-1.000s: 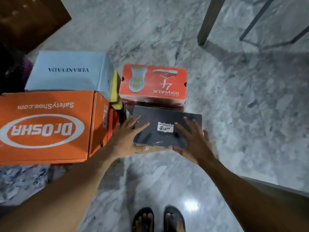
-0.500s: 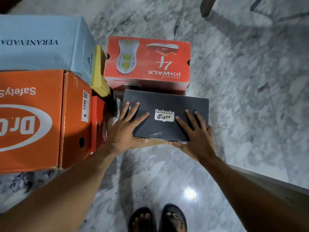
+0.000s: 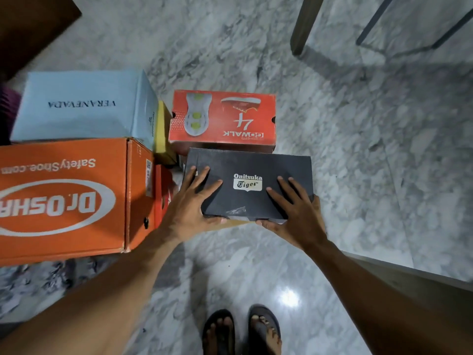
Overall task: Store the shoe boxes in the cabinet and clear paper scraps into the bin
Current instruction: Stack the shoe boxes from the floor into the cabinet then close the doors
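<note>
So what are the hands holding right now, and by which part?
The black shoe box: the left hand and right hand each grip its near long edge, fingers spread on the lid, thumbs against the front side.

Dim indoor light with a cool cast. A bright glare spot sits on the polished marble floor [image 3: 289,298] near the feet. Soft shadows lie beneath the forearms. Wide-angle bending shows toward the edges, where detail goes soft and slightly smeared.
</note>
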